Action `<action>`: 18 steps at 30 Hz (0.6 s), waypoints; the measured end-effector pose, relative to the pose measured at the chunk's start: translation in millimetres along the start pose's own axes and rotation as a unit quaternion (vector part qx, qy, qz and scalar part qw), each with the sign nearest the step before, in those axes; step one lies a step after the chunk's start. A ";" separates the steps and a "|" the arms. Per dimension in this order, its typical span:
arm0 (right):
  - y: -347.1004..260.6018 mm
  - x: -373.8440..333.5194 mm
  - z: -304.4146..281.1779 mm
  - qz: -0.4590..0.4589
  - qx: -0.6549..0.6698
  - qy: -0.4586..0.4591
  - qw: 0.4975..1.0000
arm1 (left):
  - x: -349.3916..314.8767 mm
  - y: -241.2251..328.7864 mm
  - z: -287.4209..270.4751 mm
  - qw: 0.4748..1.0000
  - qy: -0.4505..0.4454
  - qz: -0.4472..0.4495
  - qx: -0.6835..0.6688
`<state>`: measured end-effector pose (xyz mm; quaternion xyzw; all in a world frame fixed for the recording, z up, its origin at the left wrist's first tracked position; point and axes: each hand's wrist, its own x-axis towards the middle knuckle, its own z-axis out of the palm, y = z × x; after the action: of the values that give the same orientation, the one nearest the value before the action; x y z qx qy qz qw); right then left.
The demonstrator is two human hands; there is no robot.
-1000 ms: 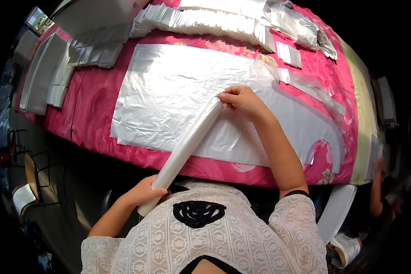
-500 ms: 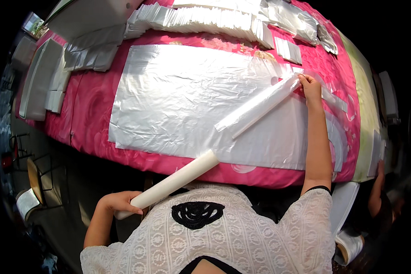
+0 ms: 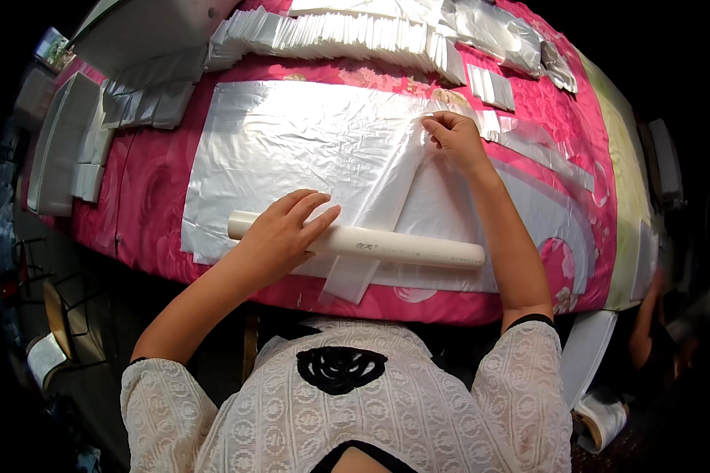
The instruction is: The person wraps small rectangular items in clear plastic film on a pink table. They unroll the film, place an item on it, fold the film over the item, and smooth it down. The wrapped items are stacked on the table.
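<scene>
A long white plastic tube (image 3: 418, 248) lies across the silvery plastic sheets (image 3: 284, 142) on the table. My left hand (image 3: 284, 232) rests over the tube's left part, fingers spread and stretched out. With its fingertips, my right hand (image 3: 454, 138) pinches the far end of a narrow folded strip of clear plastic film (image 3: 390, 185). This strip slants toward me, passes under the tube, and its near end overhangs the sheets onto the pink cloth.
A row of folded white packets (image 3: 331, 38) runs along the far side of the pink tablecloth (image 3: 154, 189). White bins (image 3: 65, 150) and more packets stand at left. Flat film pieces (image 3: 556, 209) lie at right. Another person's arm (image 3: 647, 315) shows at far right.
My left hand has brought the tube up from beside my body and laid it over the sheets and strip. The right hand has moved left, swinging the strip more toward me.
</scene>
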<state>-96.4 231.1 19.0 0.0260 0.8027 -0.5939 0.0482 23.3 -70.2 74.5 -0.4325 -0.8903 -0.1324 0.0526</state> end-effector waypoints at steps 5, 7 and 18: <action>5.4 8.9 3.6 -0.010 -0.079 -0.026 0.996 | -1.1 31.4 48.3 0.970 -0.064 0.178 -0.151; 1.3 9.3 7.6 -0.009 -0.072 -0.021 0.997 | -3.3 42.7 61.4 0.969 -0.107 0.159 -0.154; -43.3 -113.3 42.4 -0.250 -0.246 -0.051 0.935 | -14.3 61.9 73.8 0.975 -0.143 0.124 -0.120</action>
<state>14.0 179.6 60.1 -0.2186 0.9007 -0.3712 -0.0565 82.2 -23.6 12.5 -0.5569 -0.8058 -0.1677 -0.1119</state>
